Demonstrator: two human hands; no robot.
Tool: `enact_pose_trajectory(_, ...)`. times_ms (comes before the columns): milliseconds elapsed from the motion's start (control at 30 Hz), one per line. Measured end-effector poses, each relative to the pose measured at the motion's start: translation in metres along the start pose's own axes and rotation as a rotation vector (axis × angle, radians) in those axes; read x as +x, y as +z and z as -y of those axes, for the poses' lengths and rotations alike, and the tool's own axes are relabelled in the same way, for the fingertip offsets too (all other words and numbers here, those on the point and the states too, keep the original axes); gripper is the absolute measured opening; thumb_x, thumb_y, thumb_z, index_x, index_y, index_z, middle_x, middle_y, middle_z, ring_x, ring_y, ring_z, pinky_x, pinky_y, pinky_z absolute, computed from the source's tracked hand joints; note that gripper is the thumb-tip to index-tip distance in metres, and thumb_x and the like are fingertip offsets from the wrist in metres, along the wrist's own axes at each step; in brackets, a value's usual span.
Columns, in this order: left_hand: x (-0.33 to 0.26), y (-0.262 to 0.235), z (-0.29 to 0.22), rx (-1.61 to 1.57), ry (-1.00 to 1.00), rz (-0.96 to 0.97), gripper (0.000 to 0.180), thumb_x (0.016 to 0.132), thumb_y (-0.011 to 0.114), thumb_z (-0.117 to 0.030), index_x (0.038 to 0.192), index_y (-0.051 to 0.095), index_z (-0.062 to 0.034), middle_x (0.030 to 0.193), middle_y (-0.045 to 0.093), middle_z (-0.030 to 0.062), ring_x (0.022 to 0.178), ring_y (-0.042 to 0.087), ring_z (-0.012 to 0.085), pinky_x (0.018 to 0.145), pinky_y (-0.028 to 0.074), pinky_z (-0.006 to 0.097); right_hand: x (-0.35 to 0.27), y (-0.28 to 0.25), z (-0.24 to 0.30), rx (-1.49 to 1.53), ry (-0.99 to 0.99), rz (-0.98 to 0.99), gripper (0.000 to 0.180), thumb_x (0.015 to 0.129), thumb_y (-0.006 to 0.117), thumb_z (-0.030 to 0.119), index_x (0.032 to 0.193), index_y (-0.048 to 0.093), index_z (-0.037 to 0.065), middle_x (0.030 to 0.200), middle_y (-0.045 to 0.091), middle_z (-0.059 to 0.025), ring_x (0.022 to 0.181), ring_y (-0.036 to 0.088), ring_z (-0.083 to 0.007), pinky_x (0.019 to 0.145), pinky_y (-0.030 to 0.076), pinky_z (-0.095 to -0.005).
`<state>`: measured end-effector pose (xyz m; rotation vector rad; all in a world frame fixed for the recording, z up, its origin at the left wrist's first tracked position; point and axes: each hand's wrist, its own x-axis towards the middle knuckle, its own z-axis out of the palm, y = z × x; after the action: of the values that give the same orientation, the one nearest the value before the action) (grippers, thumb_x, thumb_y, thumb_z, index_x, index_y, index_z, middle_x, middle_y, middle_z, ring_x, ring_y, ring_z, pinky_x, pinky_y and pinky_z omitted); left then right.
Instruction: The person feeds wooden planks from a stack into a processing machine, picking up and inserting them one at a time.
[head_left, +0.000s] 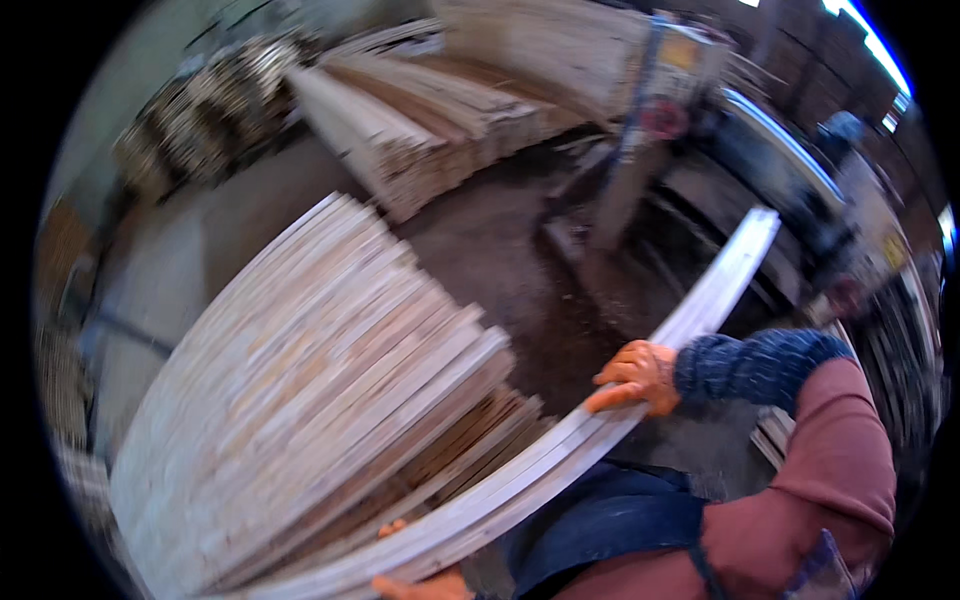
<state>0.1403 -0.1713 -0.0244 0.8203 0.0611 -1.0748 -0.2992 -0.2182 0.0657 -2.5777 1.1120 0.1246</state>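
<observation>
A small bundle of long, pale wooden boards (520,462) runs across my front from the lower left to the upper right, bent by the wide lens. My right hand (638,378), in an orange glove, wraps its fingers over the upper part of the bundle. At the bottom edge my left hand (428,586), gloved alike, grips the lower part, with fingertips showing on the far side and the wrist mostly out of view. Just left of the held boards lies a large stack of similar boards (320,370), its near side uneven.
Another stack of planks (400,130) stands at the back, with bundled wood (215,110) farther left. A machine (690,130) with a metal frame is at the upper right. More boards (905,350) lean at the right edge. The dark floor (500,260) shows between the stacks.
</observation>
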Motion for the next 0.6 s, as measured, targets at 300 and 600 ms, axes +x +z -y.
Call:
enact_pose_trajectory(300, -0.054, 0.061, 0.108, 0.336, -0.173, 0.194, 0.072, 0.095, 0.059, -0.062, 0.143, 0.050, -0.0102, 0.138, 0.060, 0.0116, 0.131, 0.054, 0.0303, 0.114, 0.041, 0.053, -0.111, 0.029, -0.120, 0.006, -0.021, -0.189, 0.106, 0.059, 0.081, 0.015, 0.156, 0.042, 0.033, 0.132, 0.064, -0.0200, 0.113, 0.067, -0.0390, 0.094, 0.054, -0.0500)
enact_pose_trajectory(600, -0.076, 0.029, 0.146, 0.766, -0.006, 0.297, 0.077, 0.093, 0.062, -0.063, 0.147, 0.047, -0.0108, 0.140, 0.059, 0.0117, 0.134, 0.052, 0.0330, 0.117, 0.039, 0.054, -0.132, 0.027, -0.170, -0.082, 0.050, -0.063, 0.108, 0.060, 0.085, 0.027, 0.157, 0.039, 0.029, 0.126, 0.064, -0.0193, 0.114, 0.065, -0.0372, 0.096, 0.052, -0.0472)
